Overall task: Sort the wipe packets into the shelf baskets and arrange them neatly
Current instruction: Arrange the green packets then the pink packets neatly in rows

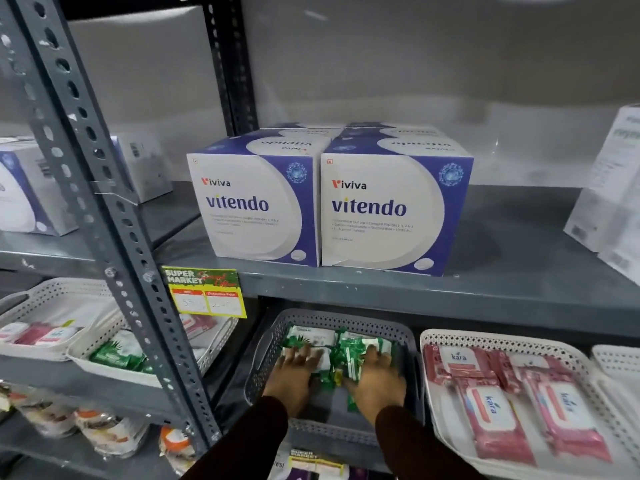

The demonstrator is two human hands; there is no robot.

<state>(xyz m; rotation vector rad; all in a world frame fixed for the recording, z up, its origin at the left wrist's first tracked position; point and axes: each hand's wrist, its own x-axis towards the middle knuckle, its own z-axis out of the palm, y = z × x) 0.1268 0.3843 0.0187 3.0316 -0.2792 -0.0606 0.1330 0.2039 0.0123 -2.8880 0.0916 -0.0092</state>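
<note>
A grey perforated basket (pixel 346 318) on the lower shelf holds several green and white wipe packets (pixel 313 336). Both my hands are inside it. My left hand (pixel 292 379) lies flat on the left packets, fingers spread. My right hand (pixel 375 377) rests on the green packets at the right, fingers curled over them. To the right, a white basket (pixel 433 375) holds pink Kara wipe packets (pixel 491 414) lying flat. My hands hide part of the packets beneath them.
Two Vitendo boxes (pixel 394 209) stand on the shelf above. Its front edge (pixel 415 289) hangs just over the baskets. A grey slotted upright (pixel 114 216) crosses at left, with white baskets (pixel 52 299) of pink and green packets behind it. A yellow price tag (pixel 207 292) hangs nearby.
</note>
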